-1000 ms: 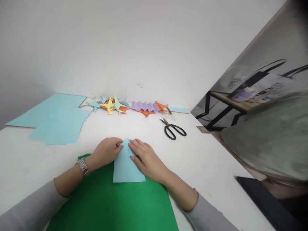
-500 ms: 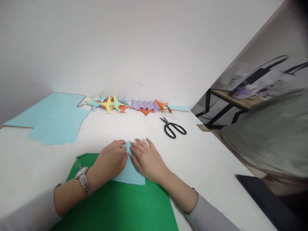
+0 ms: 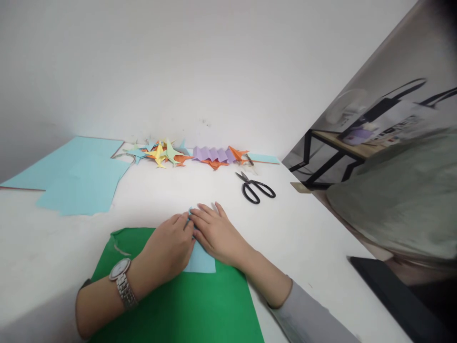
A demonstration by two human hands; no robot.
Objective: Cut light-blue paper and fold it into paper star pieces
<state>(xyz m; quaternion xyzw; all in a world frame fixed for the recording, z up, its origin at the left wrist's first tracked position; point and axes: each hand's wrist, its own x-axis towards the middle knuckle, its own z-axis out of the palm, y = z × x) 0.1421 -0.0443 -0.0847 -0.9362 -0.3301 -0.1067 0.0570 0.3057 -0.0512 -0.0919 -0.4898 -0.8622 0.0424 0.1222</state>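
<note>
A folded light blue paper (image 3: 200, 261) lies on a green sheet (image 3: 178, 305) at the near edge of the white table (image 3: 303, 238). Both my hands rest on it, meeting at its far tip. My left hand (image 3: 168, 250), with a silver watch on the wrist, lies across the paper's left half, fingers pressed down flat. My right hand (image 3: 216, 232) lies flat on the right half with its fingers stretched out. Most of the blue paper is hidden under the two hands.
Black scissors (image 3: 255, 188) lie to the far right of my hands. Large light blue sheets (image 3: 78, 176) cover the far left. Coloured folded paper shapes (image 3: 166, 155) and a purple pleated strip (image 3: 210, 154) line the wall. A person in a pale green garment (image 3: 400, 200) is at the right.
My left hand has slid rightward over the blue paper, covering more of it. The right hand has stayed on the paper's right side with its fingers at the tip.
</note>
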